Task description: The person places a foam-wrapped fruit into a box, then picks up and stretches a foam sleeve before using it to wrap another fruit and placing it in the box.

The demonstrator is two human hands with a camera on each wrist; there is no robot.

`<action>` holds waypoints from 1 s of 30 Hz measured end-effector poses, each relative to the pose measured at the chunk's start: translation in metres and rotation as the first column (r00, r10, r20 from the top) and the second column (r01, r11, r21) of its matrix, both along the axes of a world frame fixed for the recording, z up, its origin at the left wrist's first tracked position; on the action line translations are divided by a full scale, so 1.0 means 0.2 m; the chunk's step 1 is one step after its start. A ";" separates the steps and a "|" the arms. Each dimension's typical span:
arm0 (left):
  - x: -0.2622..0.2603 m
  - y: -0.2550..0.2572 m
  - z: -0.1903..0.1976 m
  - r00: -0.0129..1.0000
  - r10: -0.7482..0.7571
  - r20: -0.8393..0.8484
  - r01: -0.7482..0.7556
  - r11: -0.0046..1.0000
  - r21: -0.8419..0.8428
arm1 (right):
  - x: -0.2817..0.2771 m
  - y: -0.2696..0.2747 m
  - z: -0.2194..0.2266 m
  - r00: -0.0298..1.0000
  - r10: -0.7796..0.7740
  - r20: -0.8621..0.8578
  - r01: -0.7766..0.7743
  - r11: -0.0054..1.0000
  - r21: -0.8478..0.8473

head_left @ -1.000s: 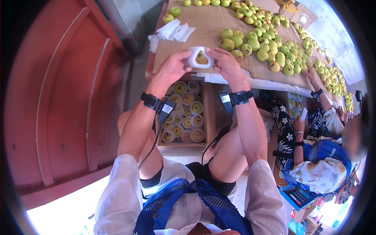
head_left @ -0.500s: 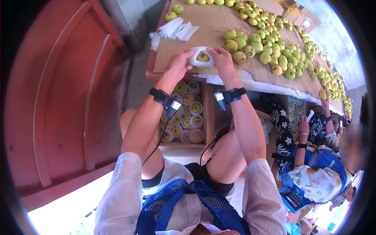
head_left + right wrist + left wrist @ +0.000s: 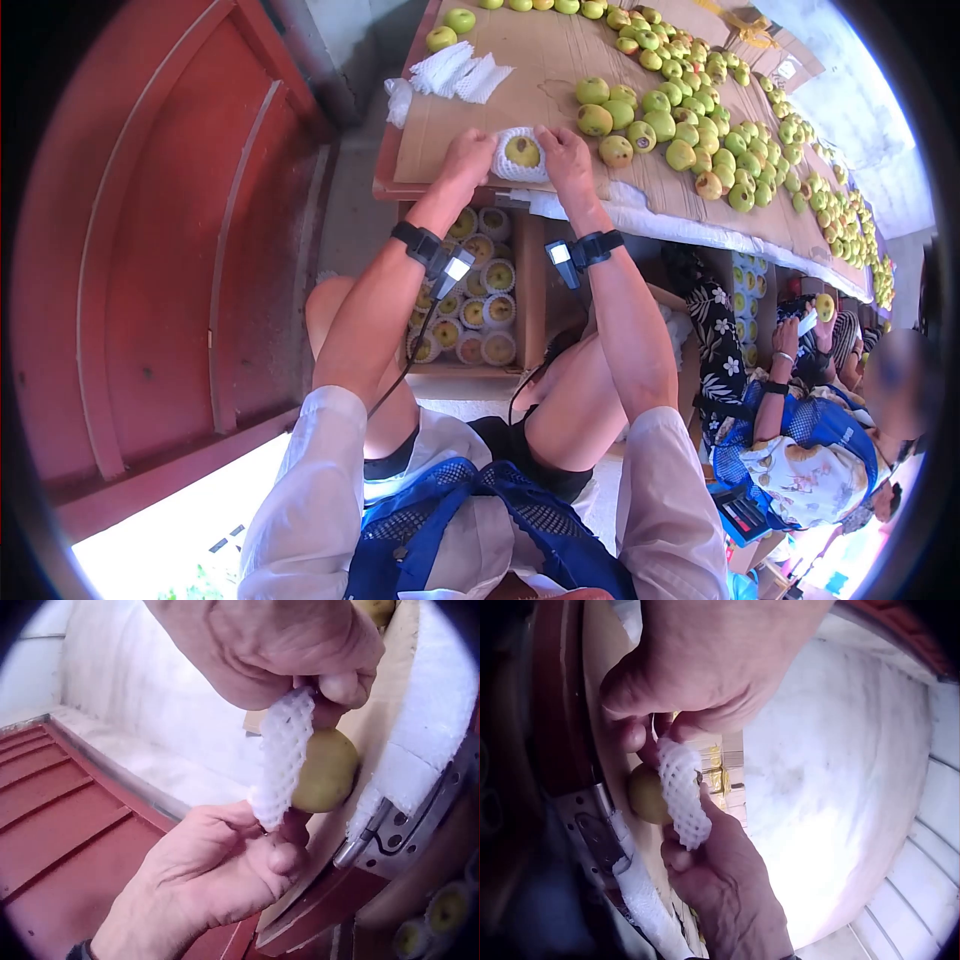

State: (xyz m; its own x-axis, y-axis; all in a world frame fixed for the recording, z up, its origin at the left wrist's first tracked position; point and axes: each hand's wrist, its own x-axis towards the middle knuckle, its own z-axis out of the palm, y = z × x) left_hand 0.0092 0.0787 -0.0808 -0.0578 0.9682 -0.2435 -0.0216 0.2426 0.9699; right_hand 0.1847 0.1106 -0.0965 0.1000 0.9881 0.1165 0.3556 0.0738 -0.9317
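Observation:
A green-yellow apple (image 3: 522, 151) sits partly inside a white foam net (image 3: 520, 175) at the front edge of the cardboard-covered table. My left hand (image 3: 468, 160) pinches the net's rim on one side, and my right hand (image 3: 568, 162) pinches it opposite, thumbs toward the opening. From the right wrist view, the net (image 3: 283, 761) is stretched between both hands over the near part of the apple (image 3: 326, 772), whose far part bulges out bare. The left wrist view shows the same apple (image 3: 646, 798) low against the cardboard, behind the net (image 3: 684, 793).
Loose apples (image 3: 683, 155) spread over the table's right side. Several flat foam nets (image 3: 460, 75) lie at the back left. Below the table edge, a carton (image 3: 460, 370) holds netted apples. A red metal door (image 3: 150, 250) stands left; another person (image 3: 800, 450) sits right, holding an apple (image 3: 824, 306).
The net's opening has gone from a pointed shape to a rounder one around the apple, both hands keeping hold. The person at right has taken an apple from the table.

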 end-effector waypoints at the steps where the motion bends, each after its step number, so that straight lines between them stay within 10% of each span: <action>1: 0.01 -0.01 0.01 0.999 0.006 -0.037 -0.006 1.000 -0.013 | 0.00 0.00 -0.01 1.000 0.005 -0.010 -0.005 1.000 -0.030; 9: 0.04 0.08 -0.19 0.784 0.200 -0.587 -0.057 0.966 0.253 | -0.01 -0.04 -0.01 0.989 -0.006 -0.148 -0.013 0.991 -0.130; 12: 0.07 0.04 -0.13 0.816 0.181 -0.549 -0.092 0.978 0.186 | -0.03 -0.02 -0.08 0.974 -0.028 -0.226 0.013 0.998 -0.068; 21: 0.08 -0.01 -0.11 0.756 0.248 -0.606 -0.072 0.951 0.299 | -0.09 -0.10 -0.02 0.918 -0.193 0.348 0.137 0.974 0.179; 30: 0.04 0.06 -0.20 0.784 0.175 -0.595 -0.002 0.960 0.280 | -0.08 -0.16 0.07 0.819 -0.207 0.534 0.119 0.974 0.195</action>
State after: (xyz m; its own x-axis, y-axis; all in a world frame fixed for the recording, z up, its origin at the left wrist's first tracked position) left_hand 0.0163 0.0908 -0.1211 -0.1982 0.9726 0.1219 0.5844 0.0174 0.8113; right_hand 0.1680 0.0795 -0.0826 0.1342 0.9301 0.3419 0.8226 0.0878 -0.5618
